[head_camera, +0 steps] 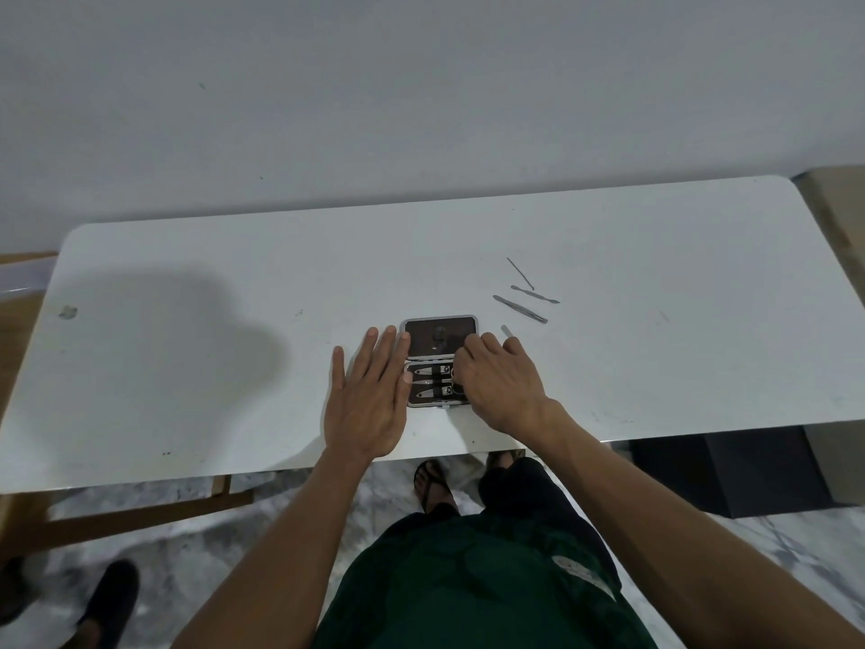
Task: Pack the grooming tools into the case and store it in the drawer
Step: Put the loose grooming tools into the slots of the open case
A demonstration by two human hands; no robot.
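Observation:
A small grooming case (440, 335) lies open on the white table (187, 367), dark lining inside, with two or three clippers strapped in its near half. My left hand (370, 395) rests flat against the case's left edge, fingers spread. My right hand (498, 381) covers the case's right side, fingers curled on a slim metal tool (506, 331) whose tip sticks out past the knuckles. Three loose tools lie to the far right of the case: a thin pick (520, 273), a cuticle pusher (534, 295) and tweezers (519, 309).
A wall stands just behind the table. A dark box (730, 475) sits under the table at the right, a wooden frame (140, 512) at the left. My feet in sandals (435, 480) stand on the marble floor; a dark shoe (110, 601) lies at the lower left.

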